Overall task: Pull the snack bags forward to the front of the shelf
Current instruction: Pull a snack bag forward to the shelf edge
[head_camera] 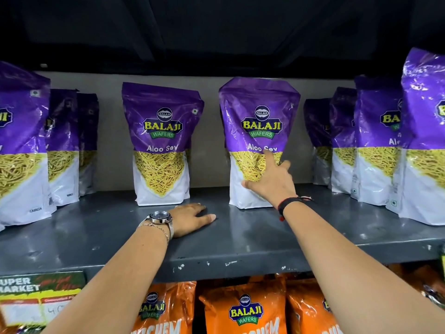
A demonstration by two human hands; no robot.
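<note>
Though upright, nine purple bags (161, 145)

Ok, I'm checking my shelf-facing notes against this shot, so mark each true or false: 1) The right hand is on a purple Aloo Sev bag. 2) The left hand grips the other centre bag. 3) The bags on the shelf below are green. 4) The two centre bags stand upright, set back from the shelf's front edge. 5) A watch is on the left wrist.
1) True: the right hand rests spread on the right centre bag.
2) False: the left hand lies flat on the shelf, clear of the left centre bag.
3) False: the lower bags are orange.
4) True.
5) True: the watch shows there.
</note>
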